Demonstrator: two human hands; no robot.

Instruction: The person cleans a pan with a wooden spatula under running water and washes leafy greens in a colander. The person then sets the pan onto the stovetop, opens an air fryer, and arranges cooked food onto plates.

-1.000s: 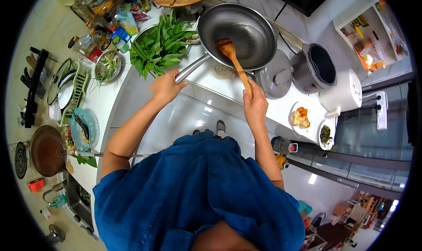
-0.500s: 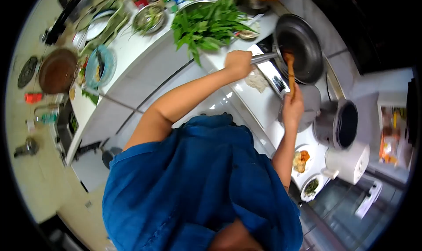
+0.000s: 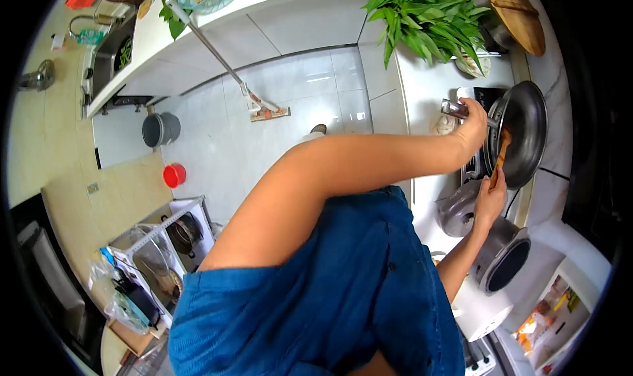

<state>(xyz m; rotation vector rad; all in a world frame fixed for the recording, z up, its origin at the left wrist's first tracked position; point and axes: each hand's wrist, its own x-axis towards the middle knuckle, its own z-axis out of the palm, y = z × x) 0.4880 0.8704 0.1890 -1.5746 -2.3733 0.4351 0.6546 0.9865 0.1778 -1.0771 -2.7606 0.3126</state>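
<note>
A dark frying pan (image 3: pixel 529 132) is tilted over the stove (image 3: pixel 469 99) along the right-hand counter. My left hand (image 3: pixel 471 131) is closed around its metal handle, whose end sticks out past the fingers. A wooden spatula (image 3: pixel 502 153) is gripped in my right hand (image 3: pixel 490 197), its head inside the pan. Any food in the pan is hard to make out. Close to my right hand lie a see-through lid (image 3: pixel 456 211) and a tall grey pot (image 3: pixel 486 254).
Leafy greens (image 3: pixel 422 17) are heaped at the counter corner, near a round wooden board or lid (image 3: pixel 511 21). A white appliance (image 3: pixel 484 310) stands below the pot. On the floor are a mop (image 3: pixel 221 59), a grey bucket (image 3: pixel 153 131) and a red bucket (image 3: pixel 174 175).
My view has turned, bringing more floor into sight. My left hand now sits closer to the pan along the handle, leaving the handle's end exposed. The spatula stays in the pan.
</note>
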